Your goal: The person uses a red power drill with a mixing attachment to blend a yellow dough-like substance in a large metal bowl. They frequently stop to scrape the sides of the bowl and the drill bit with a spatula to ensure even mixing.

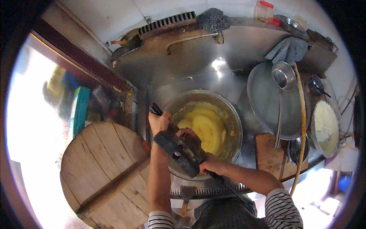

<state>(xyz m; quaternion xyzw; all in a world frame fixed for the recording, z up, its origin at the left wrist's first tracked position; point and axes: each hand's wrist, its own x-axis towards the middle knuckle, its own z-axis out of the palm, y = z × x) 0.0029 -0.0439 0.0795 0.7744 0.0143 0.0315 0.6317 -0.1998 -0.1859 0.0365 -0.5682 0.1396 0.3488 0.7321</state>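
Observation:
My left hand point(159, 123) is wrapped round one black handle of a dark, two-handled electric hand mixer point(179, 153). Closed on its other handle, at the lower right, is my right hand point(213, 165). The mixer is over a big round metal pot point(238, 133), covering the pot's lower left part. Inside lies a thick, smooth yellow mash or dough point(209, 124), heaped in a swirl, with smears on the pot wall. Whatever sits under the mixer's body is hidden. A black cord point(233, 192) runs from near my right hand toward my body.
A round wooden lid point(105, 160) stands at the left. To the right are a wide metal basin point(263, 103) with a ladle point(284, 76) across it, a long stick point(301, 126), a wooden board point(267, 152) and a bowl of pale yellow powder point(325, 122). A faucet point(190, 39) is behind the pot.

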